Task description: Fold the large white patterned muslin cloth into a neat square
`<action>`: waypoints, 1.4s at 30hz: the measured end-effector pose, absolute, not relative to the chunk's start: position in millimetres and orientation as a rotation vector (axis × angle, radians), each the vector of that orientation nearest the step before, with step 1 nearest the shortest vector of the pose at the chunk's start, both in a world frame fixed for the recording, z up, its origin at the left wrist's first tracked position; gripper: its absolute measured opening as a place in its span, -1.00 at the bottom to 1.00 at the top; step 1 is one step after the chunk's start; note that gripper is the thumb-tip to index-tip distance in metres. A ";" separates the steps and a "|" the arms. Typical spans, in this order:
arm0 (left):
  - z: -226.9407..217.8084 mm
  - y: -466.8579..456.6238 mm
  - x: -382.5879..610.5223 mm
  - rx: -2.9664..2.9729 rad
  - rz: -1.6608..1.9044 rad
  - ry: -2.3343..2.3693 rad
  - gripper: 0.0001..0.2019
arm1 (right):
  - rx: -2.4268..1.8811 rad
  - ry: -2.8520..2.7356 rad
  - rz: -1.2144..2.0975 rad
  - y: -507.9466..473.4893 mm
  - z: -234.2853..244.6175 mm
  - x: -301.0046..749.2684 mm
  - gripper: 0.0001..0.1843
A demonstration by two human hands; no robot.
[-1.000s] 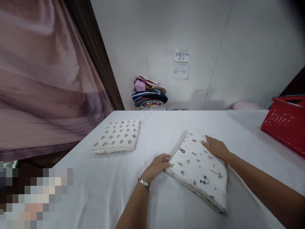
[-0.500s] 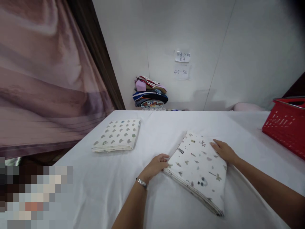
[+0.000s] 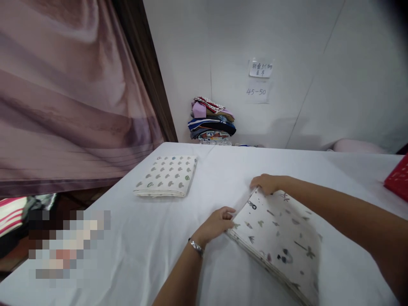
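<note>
A folded white cloth (image 3: 280, 238) printed with small palm trees and other motifs lies at a slant on the table in front of me. My left hand (image 3: 218, 223) is closed at its left corner, thumb along the edge of the layers and fingers curled. At the far corner, my right hand (image 3: 266, 183) bends its fingers over the edge of the same cloth; the palm hides part of that corner. Further left lies a second folded cloth (image 3: 167, 175), white with grey mushroom-like prints, touched by neither hand.
The table has a white cover (image 3: 137, 246). Beyond its far edge a pile of folded fabrics (image 3: 212, 121) stands against the wall. A red basket (image 3: 398, 180) is partly in view at right. A pinkish curtain (image 3: 63, 106) hangs at left.
My right hand has moved from the printed cloth's right edge to its far corner. My left hand stays at the left corner. The view has turned, so the red basket shows less.
</note>
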State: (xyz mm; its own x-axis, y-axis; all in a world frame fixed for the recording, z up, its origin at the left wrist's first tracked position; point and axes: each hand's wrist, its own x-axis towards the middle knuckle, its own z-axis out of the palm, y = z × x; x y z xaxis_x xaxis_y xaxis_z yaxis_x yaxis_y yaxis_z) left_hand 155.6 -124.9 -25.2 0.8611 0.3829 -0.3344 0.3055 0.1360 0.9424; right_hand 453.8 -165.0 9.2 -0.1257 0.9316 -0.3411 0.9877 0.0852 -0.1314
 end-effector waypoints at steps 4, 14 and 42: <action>-29.4 -126.8 156.7 1.403 0.119 0.516 -0.50 | 1.913 2.107 -0.532 -150.4 2.8 459.1 -0.46; -18.5 -133.6 155.7 1.502 0.139 0.471 -0.45 | 1.825 1.962 -0.590 -135.4 1.9 459.0 -0.74; 176.3 -120.8 130.1 2.699 0.723 0.594 -0.28 | 2.129 2.195 0.426 -246.4 210.6 431.5 -0.89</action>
State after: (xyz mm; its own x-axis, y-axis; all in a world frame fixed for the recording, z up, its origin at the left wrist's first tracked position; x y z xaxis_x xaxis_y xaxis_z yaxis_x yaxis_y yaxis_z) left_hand 130.1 -120.8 176.3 0.7899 0.4560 0.4100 0.3137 -0.8750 0.3688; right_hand 431.5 -246.4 210.6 -0.0481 0.9873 0.1516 0.9724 0.0116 0.2330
